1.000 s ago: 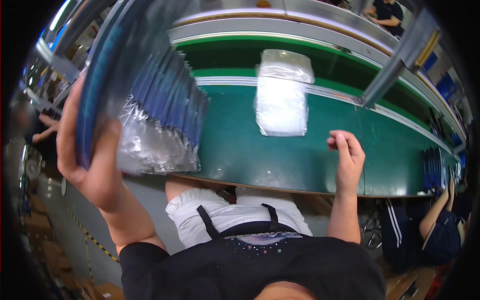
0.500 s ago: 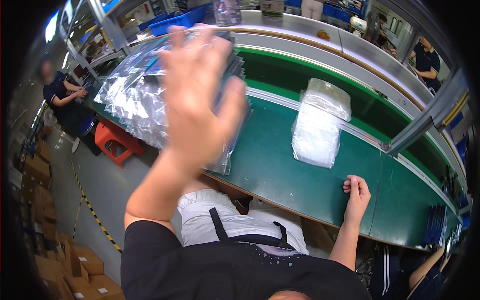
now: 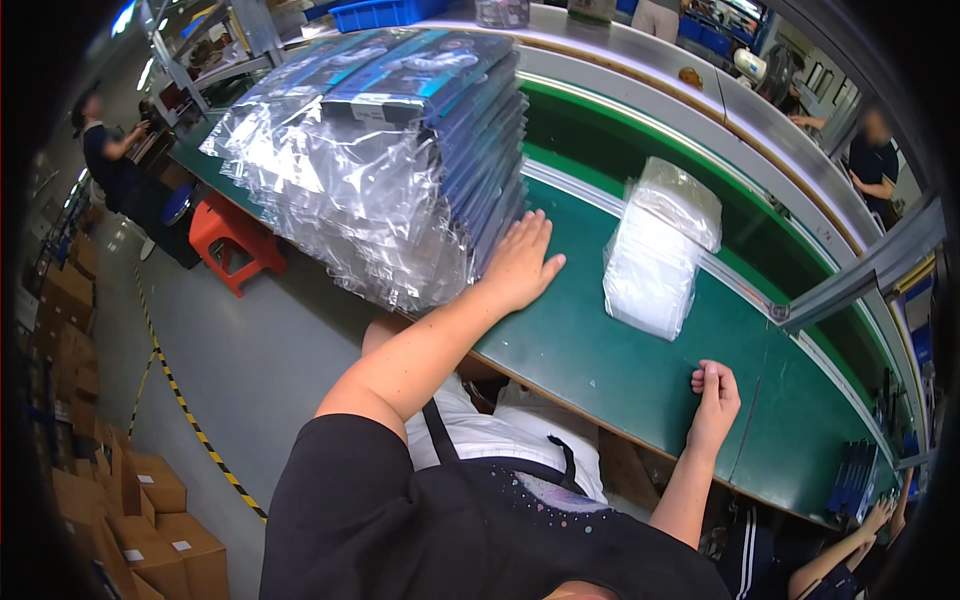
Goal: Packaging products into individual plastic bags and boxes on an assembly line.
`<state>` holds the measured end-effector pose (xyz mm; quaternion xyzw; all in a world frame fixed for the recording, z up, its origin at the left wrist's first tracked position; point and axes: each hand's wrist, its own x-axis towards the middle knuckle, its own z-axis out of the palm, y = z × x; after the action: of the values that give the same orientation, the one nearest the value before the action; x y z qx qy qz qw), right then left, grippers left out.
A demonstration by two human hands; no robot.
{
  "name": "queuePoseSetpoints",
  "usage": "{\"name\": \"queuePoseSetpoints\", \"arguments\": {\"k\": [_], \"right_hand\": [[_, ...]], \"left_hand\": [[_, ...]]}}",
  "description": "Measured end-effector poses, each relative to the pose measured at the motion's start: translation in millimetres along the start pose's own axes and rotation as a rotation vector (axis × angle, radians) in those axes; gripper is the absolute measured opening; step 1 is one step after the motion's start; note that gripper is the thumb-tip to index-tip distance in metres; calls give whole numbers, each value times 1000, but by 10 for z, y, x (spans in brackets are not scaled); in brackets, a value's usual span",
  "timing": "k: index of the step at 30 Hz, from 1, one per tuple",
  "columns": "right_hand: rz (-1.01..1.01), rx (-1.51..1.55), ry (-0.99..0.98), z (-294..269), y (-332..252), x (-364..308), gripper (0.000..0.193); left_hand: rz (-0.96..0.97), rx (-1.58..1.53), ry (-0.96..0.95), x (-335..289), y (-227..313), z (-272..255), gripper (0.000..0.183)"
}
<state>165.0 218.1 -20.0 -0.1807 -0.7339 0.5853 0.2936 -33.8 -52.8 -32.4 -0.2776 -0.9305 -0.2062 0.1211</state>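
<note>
Left of centre: tall stack of film-bagged blue flat packs (image 3: 340, 185) on green worktop (image 3: 560, 350).
Left hand (image 3: 518, 265) laid flat, palm down, beside stack's right base, contact unclear; right hand (image 3: 714, 402) well apart, loosely curled, nothing visible in grip. Likely step: settling the stack; called for next: keeping layers square. Right of left hand: pile of white film bags (image 3: 650, 280).

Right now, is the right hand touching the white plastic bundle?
No, the right hand is curled near the front edge of the green table, visibly apart from the white plastic bundle.
</note>
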Motion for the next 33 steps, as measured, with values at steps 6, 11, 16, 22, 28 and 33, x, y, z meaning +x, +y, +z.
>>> {"name": "queuePoseSetpoints", "arguments": {"k": [6,11,16,22,28,33], "right_hand": [[6,78,25,-52,-6,-20,20],[48,90,8,-55,-30,9,19],[30,159,-40,-10,72,43,19],[-20,131,-23,-113,101,16,18],[-9,101,-16,-103,69,-2,18],[-13,104,-20,-67,89,19,18]], "left_hand": [[-10,6,-3,107,-41,1,60],[10,-55,22,96,-184,-24,54],[43,-54,2,28,-500,-182,47],[84,-79,-28,105,-880,-214,42],[67,-81,-29,161,-1216,-355,41],[50,-93,-42,196,-1572,-448,39]]}}
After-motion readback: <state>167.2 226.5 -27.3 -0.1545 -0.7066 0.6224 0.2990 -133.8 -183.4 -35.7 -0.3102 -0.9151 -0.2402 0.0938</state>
